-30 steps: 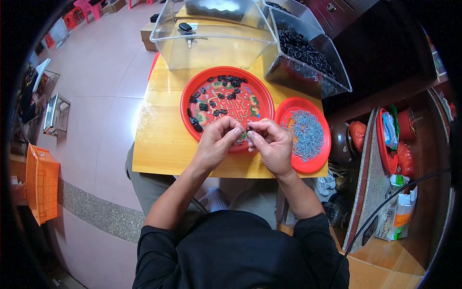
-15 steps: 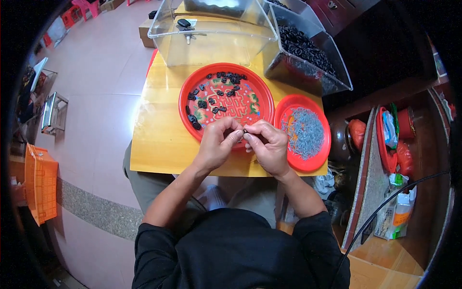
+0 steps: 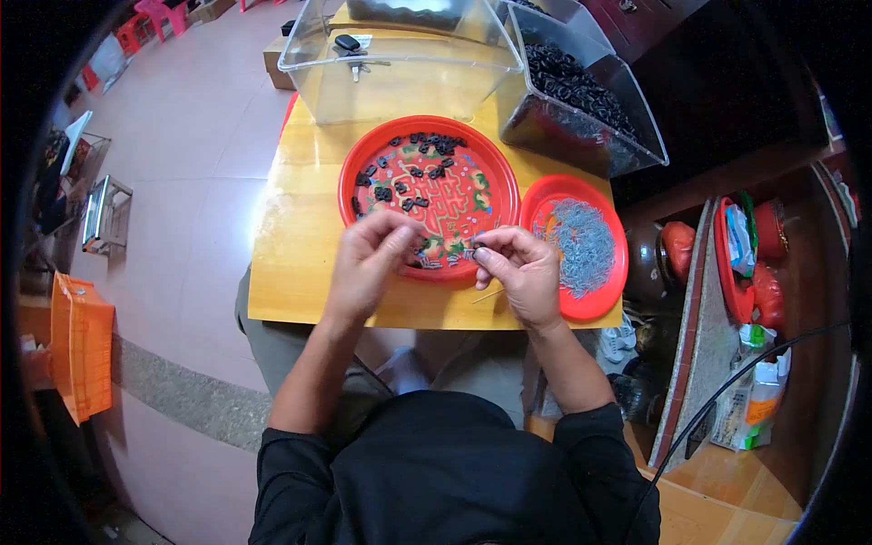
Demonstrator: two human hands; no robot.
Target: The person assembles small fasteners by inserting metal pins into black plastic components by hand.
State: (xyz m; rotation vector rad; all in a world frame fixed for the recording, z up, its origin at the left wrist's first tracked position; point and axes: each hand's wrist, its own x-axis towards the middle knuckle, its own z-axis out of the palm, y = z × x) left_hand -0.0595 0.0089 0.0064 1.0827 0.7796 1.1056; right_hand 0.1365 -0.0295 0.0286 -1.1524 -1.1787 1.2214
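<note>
Over the near edge of a round red tray [image 3: 506, 182], my right hand [image 3: 524, 277] pinches a small black part [image 3: 479, 245] between thumb and fingertips. To its left, my left hand [image 3: 371, 265] is above the same tray with thumb and fingers drawn together; whether something tiny is between them is hidden. Small black plastic pieces [image 3: 440, 145] are scattered in the tray, mostly along its far and left sides. Several small grey pieces [image 3: 454, 259] lie near its front rim. Beside it, a smaller red tray [image 3: 620, 263] holds a heap of thin grey metal pins [image 3: 584, 243].
A clear plastic bin [image 3: 400, 86] stands behind the tray on the yellow table [image 3: 295, 245], with keys [image 3: 352, 56] visible through it. Another clear bin [image 3: 595, 150] holds many black rings. A thin stick [image 3: 488, 296] lies near the table's front. An orange crate [image 3: 82, 350] sits left.
My hands, together over the tray's front before, have moved apart. The left went leftward; the right shifted slightly right and keeps the small black part.
</note>
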